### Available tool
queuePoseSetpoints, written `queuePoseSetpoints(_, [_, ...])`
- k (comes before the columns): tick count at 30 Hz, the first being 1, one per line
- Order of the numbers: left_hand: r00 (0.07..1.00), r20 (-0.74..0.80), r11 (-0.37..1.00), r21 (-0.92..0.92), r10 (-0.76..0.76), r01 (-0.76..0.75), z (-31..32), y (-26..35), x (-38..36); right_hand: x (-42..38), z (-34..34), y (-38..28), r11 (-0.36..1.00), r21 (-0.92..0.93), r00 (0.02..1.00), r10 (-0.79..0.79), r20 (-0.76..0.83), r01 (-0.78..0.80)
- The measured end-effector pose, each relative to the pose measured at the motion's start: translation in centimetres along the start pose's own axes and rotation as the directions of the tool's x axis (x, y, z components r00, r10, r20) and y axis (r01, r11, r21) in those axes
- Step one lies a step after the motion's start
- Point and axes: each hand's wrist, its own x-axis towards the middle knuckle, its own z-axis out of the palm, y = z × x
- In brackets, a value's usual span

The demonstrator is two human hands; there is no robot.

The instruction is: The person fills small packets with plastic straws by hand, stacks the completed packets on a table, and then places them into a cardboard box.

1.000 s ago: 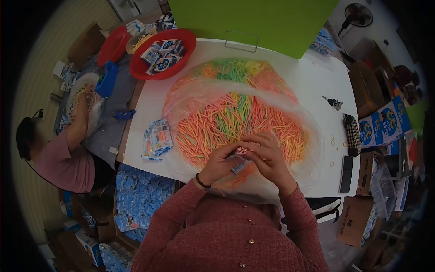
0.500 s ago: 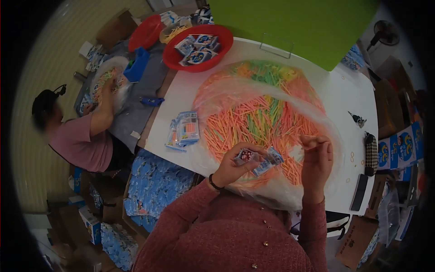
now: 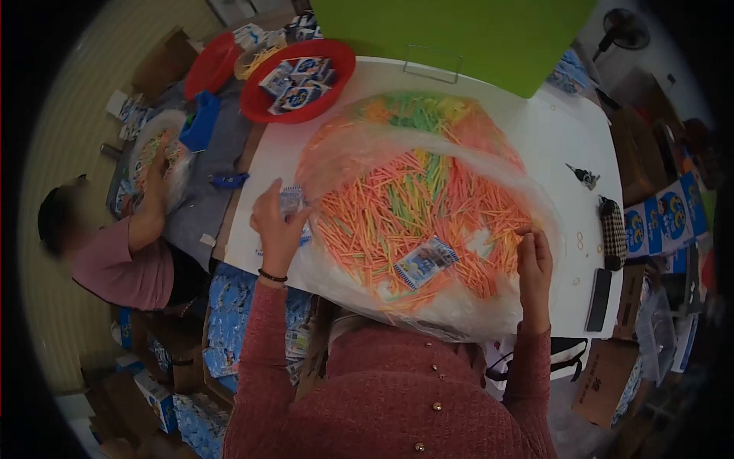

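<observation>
My left hand (image 3: 277,226) is at the left side of the table, over small blue-and-clear packets (image 3: 292,200). Its thumb and fingers are apart, partly covering the packets. My right hand (image 3: 537,258) hovers at the right edge of a heap of thin orange, pink, yellow and green sticks (image 3: 417,191). Its fingertips are pinched together; whatever is between them is too small to make out. The sticks lie in a large clear plastic bag (image 3: 489,310) with its mouth spread wide. One blue-and-white packet (image 3: 426,262) rests on the sticks between my hands.
A red bowl (image 3: 340,76) of packets stands at the back left, beside a green panel (image 3: 451,38). Keys (image 3: 585,176), a checkered pouch (image 3: 612,233) and a black phone-like slab (image 3: 599,300) lie at right. A co-worker (image 3: 126,256) sits at left; a box of packets (image 3: 229,321) stands below.
My left hand has let go of the packet it held, which now lies on the sticks, and has moved left to the other packets. My right hand stays near the heap's right edge.
</observation>
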Motion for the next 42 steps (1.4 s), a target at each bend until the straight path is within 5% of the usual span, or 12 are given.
queuePoseSetpoints(1, [0.957, -0.083, 0.875, 0.434, 0.278, -0.216, 0.5, 0.5, 0.3, 0.4, 0.0, 0.8, 0.951, -0.268, 0.987, -0.162, -0.020, 0.151])
queuePoseSetpoints(3, [0.955, -0.091, 0.908, 0.346, 0.284, -0.237, 2.1, 2.1, -0.3, 0.5, -0.2, 0.6, 0.804, -0.538, 0.950, -0.312, -0.020, 0.252])
queuePoseSetpoints(5, [0.942, 0.103, 0.922, 0.194, 0.320, -0.334, 4.4, 4.6, -2.3, 0.1, 0.2, -0.6, 0.635, -0.751, 0.983, -0.148, 0.109, 0.179])
queuePoseSetpoints(10, [0.810, 0.538, 0.942, 0.079, 0.234, -0.325, 9.7, 9.9, -5.9, -1.4, 0.8, 0.9, 0.335, -0.889, 0.945, -0.016, 0.327, 0.313])
queuePoseSetpoints(15, [0.808, 0.479, 0.923, -0.013, 0.343, -0.384, 10.9, 8.9, -5.9, -3.5, 3.1, 2.8, 0.286, -0.854, 0.900, -0.122, 0.418, 0.435])
queuePoseSetpoints(22, [0.894, 0.221, 0.921, -0.065, 0.389, -0.384, 9.5, 8.0, -4.1, -1.0, 1.4, 3.6, 0.433, -0.734, 0.835, -0.085, 0.544, 0.523])
queuePoseSetpoints(23, [0.894, 0.222, 0.921, -0.064, 0.388, -0.384, 9.2, 7.7, -4.2, -0.7, 1.5, 3.3, 0.616, -0.657, 0.875, -0.114, 0.471, 0.434])
queuePoseSetpoints(25, [0.889, 0.456, 0.774, -0.555, -0.022, 0.304, 8.4, 7.9, -4.4, -0.4, 1.9, 3.2, 0.768, -0.543, 0.911, -0.125, 0.393, 0.340])
queuePoseSetpoints(27, [0.863, 0.499, 0.604, -0.664, -0.082, 0.441, 9.2, 7.3, -4.9, 0.0, 3.2, 3.9, 0.992, 0.009, 0.962, -0.126, 0.241, 0.128])
queuePoseSetpoints(31, [0.736, 0.651, 0.130, -0.726, -0.188, 0.675, 10.0, 7.9, -5.8, 1.4, 4.3, 7.1, 0.989, 0.070, 0.943, -0.145, 0.299, 0.130])
queuePoseSetpoints(39, [0.645, 0.746, 0.043, -0.648, -0.168, 0.760, 10.3, 7.6, -6.6, 1.8, 3.6, 7.4, 0.918, -0.296, 0.936, -0.168, 0.309, 0.262])
queuePoseSetpoints(42, [0.653, 0.738, 0.044, -0.656, -0.172, 0.753, 10.0, 7.9, -6.4, 3.4, 3.3, 6.4, 0.998, 0.037, 0.995, 0.043, 0.087, -0.047])
